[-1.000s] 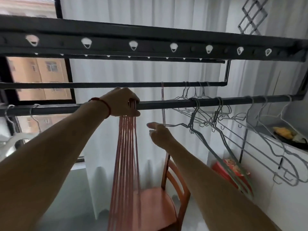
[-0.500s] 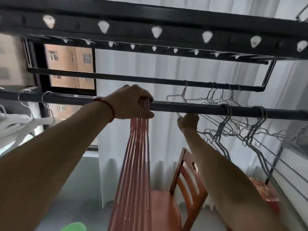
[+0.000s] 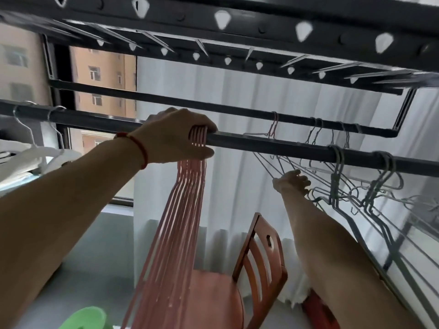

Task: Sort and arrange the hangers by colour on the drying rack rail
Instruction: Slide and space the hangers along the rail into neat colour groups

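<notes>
My left hand point(image 3: 177, 136) is wrapped over the near dark rail point(image 3: 273, 146), gripping the hooks of a bunch of several pink hangers point(image 3: 177, 224) that hang down from it. To the right and below the rail, my right hand point(image 3: 292, 182) pinches a thin wire of a grey hanger. Grey wire hangers point(image 3: 370, 198) hang in two clusters on the near rail at right. One pink hanger point(image 3: 273, 128) hangs on the far rail point(image 3: 190, 104) among more grey hangers. White hangers point(image 3: 35, 155) hang at the left end.
A wide dark rack beam with holes point(image 3: 237, 22) runs overhead. Below stands a wooden chair point(image 3: 256, 262) before the white curtain point(image 3: 237, 186). A green object point(image 3: 85, 318) lies at the bottom left, a red one point(image 3: 318, 309) by the chair. A window point(image 3: 104, 74) is at left.
My right hand has dropped from just under the near rail and moved right, to the grey hangers. The view has tilted upward. My left hand has kept its grip on the pink bunch.
</notes>
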{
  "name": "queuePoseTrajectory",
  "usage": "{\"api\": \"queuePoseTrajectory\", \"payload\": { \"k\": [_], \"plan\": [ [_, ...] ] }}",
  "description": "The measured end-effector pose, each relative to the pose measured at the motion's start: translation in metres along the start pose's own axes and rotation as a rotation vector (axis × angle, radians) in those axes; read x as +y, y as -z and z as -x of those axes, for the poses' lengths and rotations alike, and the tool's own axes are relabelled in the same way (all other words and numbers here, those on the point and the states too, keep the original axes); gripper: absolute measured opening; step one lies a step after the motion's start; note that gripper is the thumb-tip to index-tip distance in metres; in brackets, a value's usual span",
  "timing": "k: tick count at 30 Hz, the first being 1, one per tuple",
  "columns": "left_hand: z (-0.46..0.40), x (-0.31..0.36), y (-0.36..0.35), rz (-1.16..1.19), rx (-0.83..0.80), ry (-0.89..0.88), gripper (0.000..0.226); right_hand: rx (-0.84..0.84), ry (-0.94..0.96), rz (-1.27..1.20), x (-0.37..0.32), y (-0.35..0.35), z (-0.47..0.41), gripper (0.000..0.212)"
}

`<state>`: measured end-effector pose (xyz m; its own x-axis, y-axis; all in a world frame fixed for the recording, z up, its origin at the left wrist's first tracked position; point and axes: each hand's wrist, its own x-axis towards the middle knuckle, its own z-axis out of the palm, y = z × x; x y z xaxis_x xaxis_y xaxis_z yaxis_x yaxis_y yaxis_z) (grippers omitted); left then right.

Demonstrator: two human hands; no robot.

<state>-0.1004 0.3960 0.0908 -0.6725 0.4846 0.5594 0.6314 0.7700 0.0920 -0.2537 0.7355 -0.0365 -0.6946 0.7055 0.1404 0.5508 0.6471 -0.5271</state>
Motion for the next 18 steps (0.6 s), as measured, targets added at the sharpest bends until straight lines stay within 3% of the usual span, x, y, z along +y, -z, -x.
{"api": "queuePoseTrajectory", "payload": {
  "k": [4, 9, 12, 14, 16, 18],
  "plan": [
    [0.001, 0.008, -0.003, -0.031, 0.036, 0.005, 0.048, -0.028, 0.023, 0.013, 0.007, 0.001, -0.013, 0.097],
    [0.002, 0.015, -0.001, -0.035, 0.035, 0.005, 0.048, -0.085, 0.061, -0.184, 0.009, -0.004, -0.026, 0.085],
    [0.005, 0.017, 0.0, -0.042, 0.031, 0.011, 0.052, -0.266, 0.062, -0.494, 0.002, -0.009, -0.024, 0.043],
    [0.006, 0.017, 0.001, -0.035, 0.028, 0.016, 0.056, -0.418, 0.047, -0.621, -0.004, -0.013, -0.013, 0.027],
    [0.008, 0.017, 0.004, -0.037, 0.028, 0.023, 0.054, -0.554, 0.043, -0.731, -0.011, -0.014, -0.002, 0.018],
    [0.011, 0.015, 0.006, -0.041, 0.03, 0.028, 0.051, -0.684, -0.001, -0.839, -0.017, -0.012, 0.004, 0.027]
  ]
}}
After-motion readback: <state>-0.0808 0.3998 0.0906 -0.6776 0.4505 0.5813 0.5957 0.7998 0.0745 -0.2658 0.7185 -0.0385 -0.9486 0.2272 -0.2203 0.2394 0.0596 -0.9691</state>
